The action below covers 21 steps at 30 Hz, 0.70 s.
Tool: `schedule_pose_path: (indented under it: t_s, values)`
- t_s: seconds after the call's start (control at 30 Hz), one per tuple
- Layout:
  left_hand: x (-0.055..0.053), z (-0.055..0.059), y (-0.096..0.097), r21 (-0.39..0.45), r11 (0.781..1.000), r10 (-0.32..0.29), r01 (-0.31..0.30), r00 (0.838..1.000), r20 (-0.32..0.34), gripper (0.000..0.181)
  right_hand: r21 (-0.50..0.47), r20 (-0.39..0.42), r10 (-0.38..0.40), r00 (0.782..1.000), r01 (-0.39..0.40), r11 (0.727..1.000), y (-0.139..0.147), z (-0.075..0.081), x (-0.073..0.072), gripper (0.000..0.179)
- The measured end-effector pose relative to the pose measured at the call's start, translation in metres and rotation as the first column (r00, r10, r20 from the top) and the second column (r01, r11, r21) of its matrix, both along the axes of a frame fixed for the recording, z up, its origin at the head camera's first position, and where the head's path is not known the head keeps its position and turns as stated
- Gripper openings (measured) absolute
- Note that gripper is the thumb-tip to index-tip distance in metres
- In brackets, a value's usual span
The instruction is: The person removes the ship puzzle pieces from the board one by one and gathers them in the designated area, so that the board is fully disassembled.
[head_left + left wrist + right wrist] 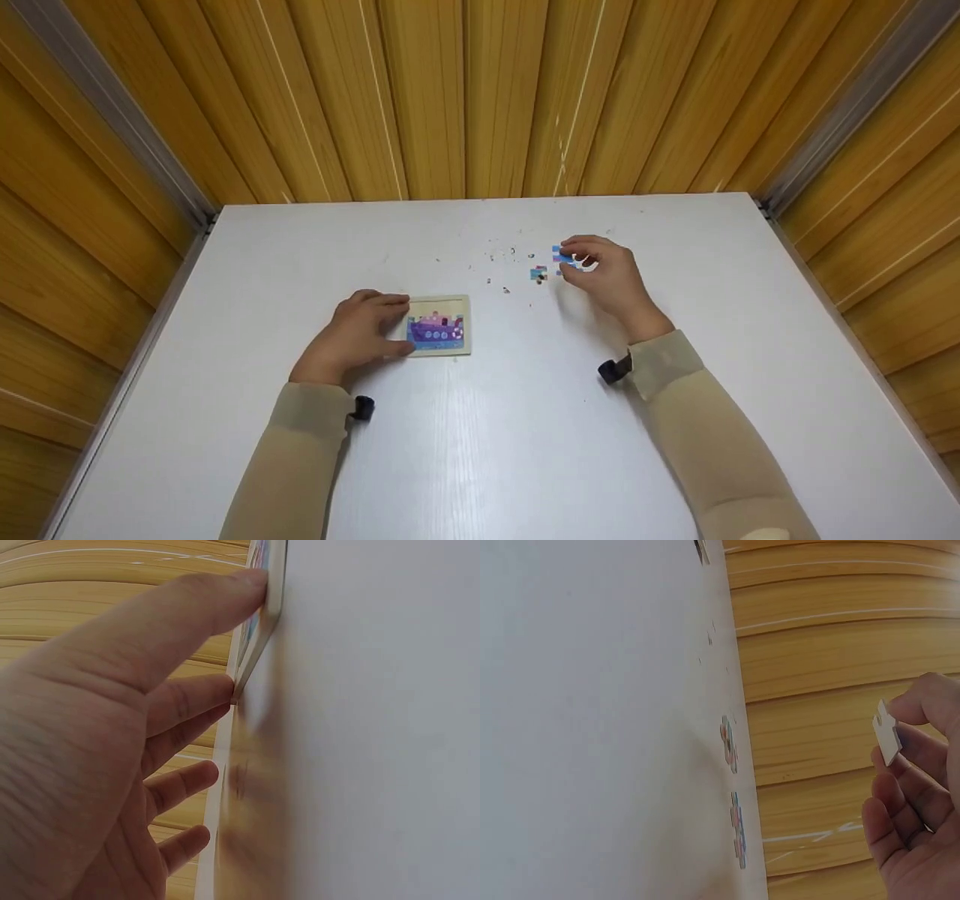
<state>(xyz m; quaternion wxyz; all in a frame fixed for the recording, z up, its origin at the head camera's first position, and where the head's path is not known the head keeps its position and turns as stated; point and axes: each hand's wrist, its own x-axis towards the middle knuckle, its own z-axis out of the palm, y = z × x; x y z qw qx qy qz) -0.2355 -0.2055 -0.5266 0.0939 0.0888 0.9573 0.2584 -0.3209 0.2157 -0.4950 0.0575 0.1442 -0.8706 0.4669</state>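
Observation:
A small wooden jigsaw puzzle [466, 330] with a pale frame lies on the white table, its picture a purple ship on blue water. Bare backing shows along its top. My left hand [360, 330] holds it by the left side, thumb at the near corner and index finger at the far one. In the left wrist view the thumb [232, 596] presses on the frame's edge. My right hand [611, 277], raised over the table, pinches a puzzle piece [887, 739] between thumb and fingers, its plain pale side toward the right wrist camera.
A loose puzzle piece [538, 274] lies left of my right hand, and other coloured pieces [739, 832] lie close by, partly behind the fingers in the head view. Small dark specks [506, 290] are scattered mid-table. A yellow wood-look wall [495, 97] stands behind the table.

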Motion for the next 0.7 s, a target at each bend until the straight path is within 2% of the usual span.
schedule_pose_path:
  t_s: [0.13, 0.37, 0.53, 0.7]
  values:
    - [0.000, -0.001, -0.001, -0.011, 1.000, -0.014, 0.014, 1.000, -0.011, 0.081, 0.023, 0.016, -0.025, 1.000, 0.024, 0.999, 0.013, -0.001, -0.006, 0.026]
    - [-0.002, -0.002, -0.002, -0.004, 0.999, -0.038, 0.038, 0.999, -0.024, 0.080, 0.035, -0.011, -0.060, 0.998, 0.061, 0.998, 0.035, -0.009, -0.017, 0.027]
    - [-0.002, 0.000, -0.002, 0.003, 0.999, -0.047, 0.047, 0.999, -0.026, 0.080, 0.051, 0.027, -0.066, 0.997, 0.064, 0.997, 0.045, -0.014, -0.022, 0.028]
    - [-0.001, 0.000, -0.001, 0.005, 1.000, -0.016, 0.016, 1.000, -0.008, 0.081, 0.070, 0.090, -0.079, 0.993, 0.073, 0.995, 0.055, -0.018, -0.024, 0.028]
